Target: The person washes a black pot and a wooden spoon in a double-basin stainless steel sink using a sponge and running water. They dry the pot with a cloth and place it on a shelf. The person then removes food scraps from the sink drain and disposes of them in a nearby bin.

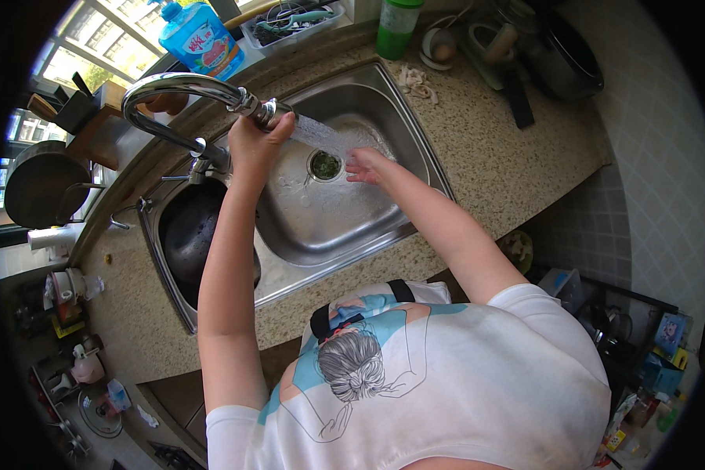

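My left hand (pixel 257 144) grips the chrome spray head (pixel 274 113) at the end of the gooseneck faucet (pixel 179 82). Water (pixel 323 138) sprays from it across the larger stainless steel sink basin (pixel 311 229). Over that basin my right hand (pixel 364 165) has its fingers spread beside the spray, with nothing in it. The drain strainer (pixel 325 164) below holds bits of green matter. A dark wok or pan (pixel 191 235) sits in the smaller basin, partly hidden by my left forearm.
A blue dish soap bottle (pixel 202 41) stands on the window ledge. On the speckled counter (pixel 482 170) lie a crumpled cloth (pixel 418 83) and a black-handled utensil (pixel 520 106), near a green-lidded shaker (pixel 398 26) and a dark pot (pixel 567 59). Another pan (pixel 47 185) hangs or leans at left.
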The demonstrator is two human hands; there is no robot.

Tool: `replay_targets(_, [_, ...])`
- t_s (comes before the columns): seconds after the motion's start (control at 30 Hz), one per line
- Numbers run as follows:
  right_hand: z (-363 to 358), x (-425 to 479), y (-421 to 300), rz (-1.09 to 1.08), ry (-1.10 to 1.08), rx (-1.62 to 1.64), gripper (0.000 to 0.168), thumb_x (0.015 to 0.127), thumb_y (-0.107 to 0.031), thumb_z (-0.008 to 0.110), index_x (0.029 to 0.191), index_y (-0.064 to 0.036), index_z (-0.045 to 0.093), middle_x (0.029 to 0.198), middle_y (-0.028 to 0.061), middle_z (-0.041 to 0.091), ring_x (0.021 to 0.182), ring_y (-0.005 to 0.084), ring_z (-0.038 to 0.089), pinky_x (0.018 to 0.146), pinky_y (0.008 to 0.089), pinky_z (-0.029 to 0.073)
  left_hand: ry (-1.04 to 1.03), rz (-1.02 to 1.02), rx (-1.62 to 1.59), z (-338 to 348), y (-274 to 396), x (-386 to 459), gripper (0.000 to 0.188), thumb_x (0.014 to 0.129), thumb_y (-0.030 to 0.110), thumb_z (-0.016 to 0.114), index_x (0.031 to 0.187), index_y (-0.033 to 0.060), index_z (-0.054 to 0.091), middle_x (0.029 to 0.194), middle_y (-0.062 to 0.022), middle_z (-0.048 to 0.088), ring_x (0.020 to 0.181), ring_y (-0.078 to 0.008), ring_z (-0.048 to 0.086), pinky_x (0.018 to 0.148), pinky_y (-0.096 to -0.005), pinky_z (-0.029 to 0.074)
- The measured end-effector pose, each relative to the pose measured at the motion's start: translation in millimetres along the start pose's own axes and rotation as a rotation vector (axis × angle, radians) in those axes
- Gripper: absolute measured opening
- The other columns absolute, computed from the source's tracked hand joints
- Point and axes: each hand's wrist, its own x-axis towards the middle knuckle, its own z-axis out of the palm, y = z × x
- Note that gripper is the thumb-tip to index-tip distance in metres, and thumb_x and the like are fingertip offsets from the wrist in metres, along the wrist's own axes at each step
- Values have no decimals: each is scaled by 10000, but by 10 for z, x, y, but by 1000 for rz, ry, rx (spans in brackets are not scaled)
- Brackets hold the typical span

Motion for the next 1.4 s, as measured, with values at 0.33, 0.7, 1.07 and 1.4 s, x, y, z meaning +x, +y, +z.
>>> replay_targets(0.33, [733,131,437,11,-352,-30,101,803,-229,526,802,-129,536,674,9,515,584,149,511,437,283,410,-25,26,172,-296,72,-352,351,635,139,727,914,7,561,685,-63,627,637,-128,626,616,-263,482])
replay_targets(0.7, [1331,51,714,76,-454,187,218,787,-223,543,961,-93,541,845,78,547,688,194,506,580,328,439,-92,80,323,-519,67,-538,430,648,100,719,1024,17,527,661,-27,608,608,-96,595,616,-233,465])
replay_targets(1.07, [1320,-234,587,26,-455,80,294,853,-272,483,1070,-91,566,1015,56,595,944,185,538,788,337,419,-68,80,263,-505,-20,-597,449,663,79,710,1062,29,511,714,-26,611,646,-95,607,632,-229,468])
replay_targets(1.4, [1359,-105,566,-83,-534,34,389,836,-367,532,1098,-81,573,1126,43,570,1079,179,484,928,317,321,-52,119,156,-435,-58,-651,511,696,110,711,1135,28,462,758,-71,639,706,-161,631,697,-261,464])
